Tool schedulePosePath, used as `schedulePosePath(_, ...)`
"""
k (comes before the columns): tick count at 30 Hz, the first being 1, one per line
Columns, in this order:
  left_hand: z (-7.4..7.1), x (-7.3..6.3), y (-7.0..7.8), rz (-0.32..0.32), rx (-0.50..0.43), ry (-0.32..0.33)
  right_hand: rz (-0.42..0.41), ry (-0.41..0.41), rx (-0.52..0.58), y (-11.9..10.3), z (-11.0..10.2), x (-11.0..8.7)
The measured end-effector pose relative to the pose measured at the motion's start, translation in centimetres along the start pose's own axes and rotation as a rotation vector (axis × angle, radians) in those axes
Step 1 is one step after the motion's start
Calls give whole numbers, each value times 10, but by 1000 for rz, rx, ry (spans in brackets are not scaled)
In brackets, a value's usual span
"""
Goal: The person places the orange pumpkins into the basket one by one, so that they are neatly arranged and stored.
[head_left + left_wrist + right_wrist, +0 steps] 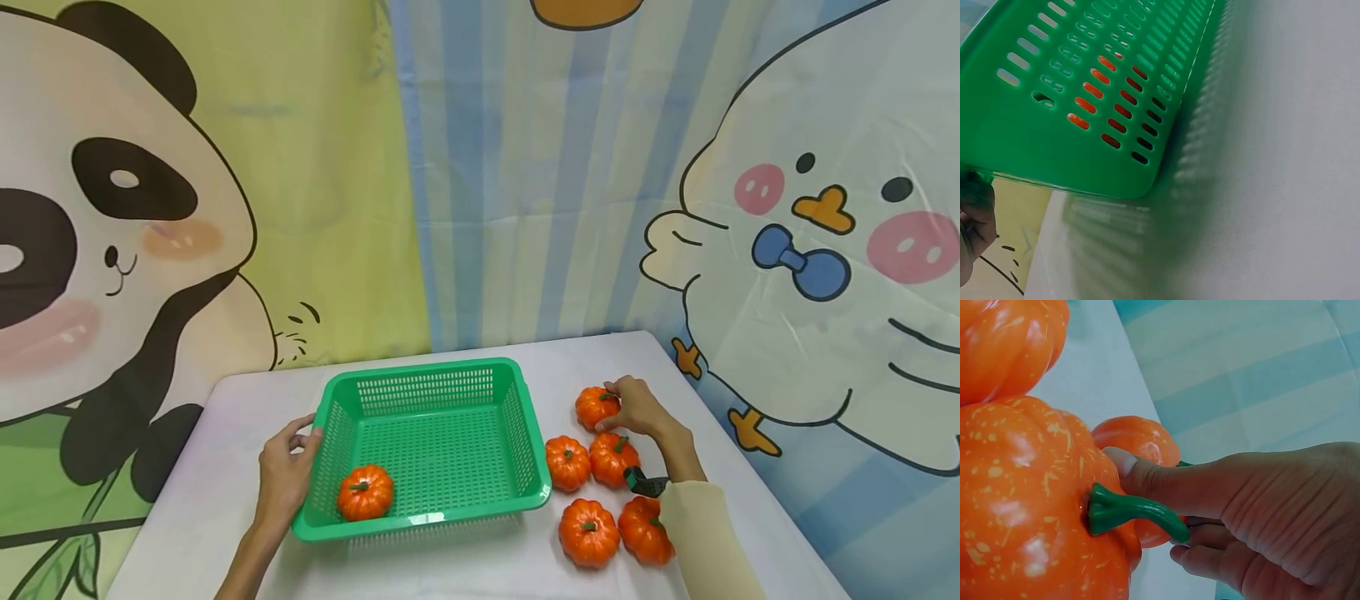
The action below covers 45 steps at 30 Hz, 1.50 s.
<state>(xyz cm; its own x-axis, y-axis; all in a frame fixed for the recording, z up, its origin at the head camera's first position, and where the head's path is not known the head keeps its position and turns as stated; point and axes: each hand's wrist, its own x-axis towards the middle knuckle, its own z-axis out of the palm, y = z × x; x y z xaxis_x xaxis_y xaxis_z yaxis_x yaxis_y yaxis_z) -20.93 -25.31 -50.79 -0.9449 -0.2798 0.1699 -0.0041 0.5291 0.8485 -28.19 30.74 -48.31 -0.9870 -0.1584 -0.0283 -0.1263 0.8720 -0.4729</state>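
Observation:
My left hand [288, 467] grips the left rim of a green plastic basket [347, 383], fingers over the edge; in the left wrist view the fingers show at the rim's corner. One orange toy pumpkin [365, 493] with a green stem lies in the basket's near-left corner. To the right of the basket, my right hand [641, 410] has thumb and fingers around the farthest pumpkin [595, 407]. In the right wrist view that pumpkin [1138, 434] is partly hidden behind a nearer one [1029, 506], with the thumb against its side.
Several more pumpkins sit right of the basket: one beside its rim [567, 463], one under the right wrist [612, 458], and two nearer me [588, 533]. A white-covered table [450, 575] bears everything. Cartoon-printed curtains [495, 208] stand behind and at the sides.

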Motion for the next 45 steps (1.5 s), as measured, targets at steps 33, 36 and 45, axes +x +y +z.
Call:
schedulePosePath(33,0,0,2,24,9,2,-82,30,66,-6,-8,2)
schedulePosePath(36,0,0,2,23,12,4,-91,24,75,-10,-12,2)
schedulePosePath(45,1,2,1,27,10,5,-152,5,70,-24,-25,2)
